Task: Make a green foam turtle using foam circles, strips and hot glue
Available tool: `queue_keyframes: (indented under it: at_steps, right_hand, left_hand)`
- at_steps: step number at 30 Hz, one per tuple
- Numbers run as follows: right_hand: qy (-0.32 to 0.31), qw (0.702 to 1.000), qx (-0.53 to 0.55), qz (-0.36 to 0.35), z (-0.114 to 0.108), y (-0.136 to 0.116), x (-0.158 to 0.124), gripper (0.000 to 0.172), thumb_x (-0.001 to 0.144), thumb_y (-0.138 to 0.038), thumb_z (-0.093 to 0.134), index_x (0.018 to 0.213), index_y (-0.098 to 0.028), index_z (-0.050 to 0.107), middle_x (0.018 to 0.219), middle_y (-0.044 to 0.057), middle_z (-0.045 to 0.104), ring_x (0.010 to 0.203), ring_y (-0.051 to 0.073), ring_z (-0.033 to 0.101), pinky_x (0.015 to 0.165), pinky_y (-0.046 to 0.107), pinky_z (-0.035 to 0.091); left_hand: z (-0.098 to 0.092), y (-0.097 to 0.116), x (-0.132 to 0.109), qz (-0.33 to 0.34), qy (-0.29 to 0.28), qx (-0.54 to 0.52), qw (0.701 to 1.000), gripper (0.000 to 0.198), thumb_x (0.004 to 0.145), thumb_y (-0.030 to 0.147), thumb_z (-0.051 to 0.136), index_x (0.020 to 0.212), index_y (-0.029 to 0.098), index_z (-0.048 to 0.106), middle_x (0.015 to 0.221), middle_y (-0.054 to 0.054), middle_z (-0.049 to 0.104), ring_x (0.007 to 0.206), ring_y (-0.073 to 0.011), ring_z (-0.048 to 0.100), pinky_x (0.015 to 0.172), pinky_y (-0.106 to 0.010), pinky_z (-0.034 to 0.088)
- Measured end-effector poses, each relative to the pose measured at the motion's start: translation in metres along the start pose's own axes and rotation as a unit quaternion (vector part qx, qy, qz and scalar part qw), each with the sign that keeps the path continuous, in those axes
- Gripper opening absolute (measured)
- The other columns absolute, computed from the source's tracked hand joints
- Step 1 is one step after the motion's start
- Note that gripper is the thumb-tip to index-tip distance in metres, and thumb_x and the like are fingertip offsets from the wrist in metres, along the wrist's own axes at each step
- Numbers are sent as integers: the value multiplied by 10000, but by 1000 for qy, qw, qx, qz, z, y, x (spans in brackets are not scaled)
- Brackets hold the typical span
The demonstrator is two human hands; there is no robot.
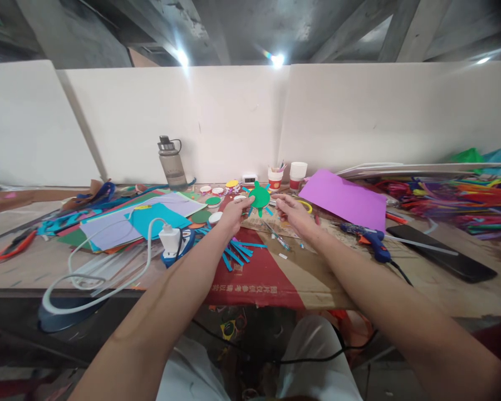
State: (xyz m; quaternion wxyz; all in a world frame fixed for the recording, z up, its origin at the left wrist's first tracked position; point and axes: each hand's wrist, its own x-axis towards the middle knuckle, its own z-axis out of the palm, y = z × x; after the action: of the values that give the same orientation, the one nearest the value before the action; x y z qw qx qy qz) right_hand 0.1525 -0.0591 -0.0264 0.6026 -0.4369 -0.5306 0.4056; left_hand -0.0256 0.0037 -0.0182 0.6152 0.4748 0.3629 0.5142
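Observation:
My left hand (235, 214) pinches the edge of a green paper disc (259, 198) that has green tabs and blue strips sticking out around its rim. Just right of the disc, my right hand (294, 213) is closed with its fingertips together; what they hold, if anything, I cannot make out. A yellow loop (306, 206), like a scissors handle, shows beside that hand. Below the hands a pen-like tool (278, 236) lies on the cardboard (271, 284). Loose blue paper strips (237, 253) are scattered under my left wrist.
Left are coloured paper sheets (154, 220), a white plug (171, 240) with its cable, and a bottle (172, 161). Paper cups (275, 178) stand at the back. Right lie a purple sheet (346, 197), a blue glue gun (373, 242), a black slab (442, 253) and colourful pipe cleaners (451, 203).

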Motion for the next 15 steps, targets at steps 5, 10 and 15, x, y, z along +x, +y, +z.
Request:
queue_keyframes:
  at_steps: [5, 10, 15]
  right_hand:
    - [-7, 1000, -20, -7, 2, -2, -3, 434, 742, -547, 673, 1046, -237, 659, 712, -43, 496, 626, 106, 448, 529, 231, 350]
    - [-3, 999, -36, 0, 4, -6, -5, 432, 751, -511, 666, 1086, -239, 642, 723, -39, 506, 621, 109, 445, 529, 233, 363]
    - [-11, 999, -48, -5, 4, -7, -5, 436, 756, -516, 661, 1091, -239, 636, 718, -41, 496, 623, 111, 445, 529, 236, 358]
  left_hand:
    - [-1, 0, 2, -1, 6, -12, 1000, 417, 467, 381, 911, 671, 174, 612, 692, -2, 604, 620, -93, 501, 549, -221, 362]
    - [-1, 1, 1, -1, 5, -12, 1000, 428, 470, 386, 916, 669, 168, 604, 672, 10, 583, 613, -83, 499, 549, -216, 362]
    - [0, 1, 1, -3, 5, -12, 1000, 453, 434, 399, 924, 665, 165, 613, 684, -1, 601, 613, -86, 497, 540, -209, 370]
